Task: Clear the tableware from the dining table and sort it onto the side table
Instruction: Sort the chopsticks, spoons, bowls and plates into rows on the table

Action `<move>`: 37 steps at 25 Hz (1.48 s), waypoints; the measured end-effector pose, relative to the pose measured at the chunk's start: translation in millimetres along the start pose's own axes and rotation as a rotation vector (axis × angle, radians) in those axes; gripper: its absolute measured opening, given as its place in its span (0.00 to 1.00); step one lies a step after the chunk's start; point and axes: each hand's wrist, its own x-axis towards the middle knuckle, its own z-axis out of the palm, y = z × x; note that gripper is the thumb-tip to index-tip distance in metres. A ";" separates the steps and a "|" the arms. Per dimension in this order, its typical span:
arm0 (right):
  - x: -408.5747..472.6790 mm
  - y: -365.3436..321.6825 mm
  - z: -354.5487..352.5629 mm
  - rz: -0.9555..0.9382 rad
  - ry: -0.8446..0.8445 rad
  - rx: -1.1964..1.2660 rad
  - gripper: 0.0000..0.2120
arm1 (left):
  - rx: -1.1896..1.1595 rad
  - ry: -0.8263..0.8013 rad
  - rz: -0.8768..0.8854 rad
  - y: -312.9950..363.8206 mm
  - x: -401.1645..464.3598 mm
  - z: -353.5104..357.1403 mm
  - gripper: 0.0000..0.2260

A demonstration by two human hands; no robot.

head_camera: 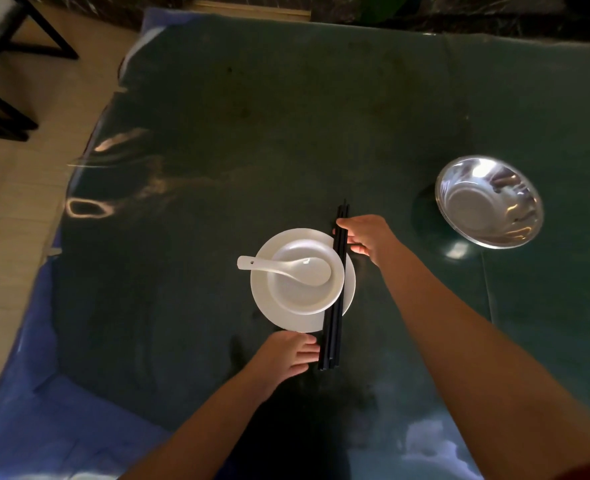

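A dark green glossy desk (pixel 252 133) carries everything. Well off to the right of the right hand, apart from it, a steel bowl (pixel 489 201) sits tilted. Just left of the right hand and just beyond the left hand lies a white plate (pixel 264 308) with a white bowl (pixel 304 292) on it. A bundle of black chopsticks (pixel 336 306) lies across the plate's right edge. A white spoon (pixel 286 268) rests in the bowl, handle pointing left. The right hand (pixel 366 237) pinches the chopsticks near their far end; the left hand (pixel 286 355) touches their near end, fingers loosely bent.
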 end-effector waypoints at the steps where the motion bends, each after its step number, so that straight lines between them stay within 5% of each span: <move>1: 1.0 -1.9 0.8 0.012 -0.024 0.015 0.07 | -0.043 -0.056 -0.009 -2.7 1.5 5.2 0.14; 4: 1.8 -4.0 1.9 0.024 -0.068 0.059 0.00 | -0.232 -0.180 0.002 -8.6 4.9 16.9 0.13; 6: 3.0 -2.6 -0.6 0.017 -0.080 0.081 0.09 | -0.275 -0.189 0.023 -9.5 3.9 20.7 0.12; 10: -4.6 2.7 -17.9 -0.004 -0.065 0.102 0.16 | -0.184 -0.189 0.068 -7.0 -4.2 20.0 0.10; 16: -41.8 -1.8 -63.8 -0.077 -0.042 0.253 0.02 | 0.039 -0.301 0.177 6.7 -32.4 27.4 0.09; 20: -62.5 -47.0 -64.3 -0.214 -0.109 0.292 0.04 | 0.076 -0.304 0.308 39.2 -56.3 15.8 0.08; 32: -13.1 -158.0 167.9 -0.179 -0.321 0.213 0.08 | -0.125 0.088 0.390 89.9 -51.8 -185.8 0.08; 37: 29.6 -165.1 243.3 -0.127 -0.273 0.084 0.08 | 0.085 0.373 0.370 98.7 -10.6 -230.5 0.02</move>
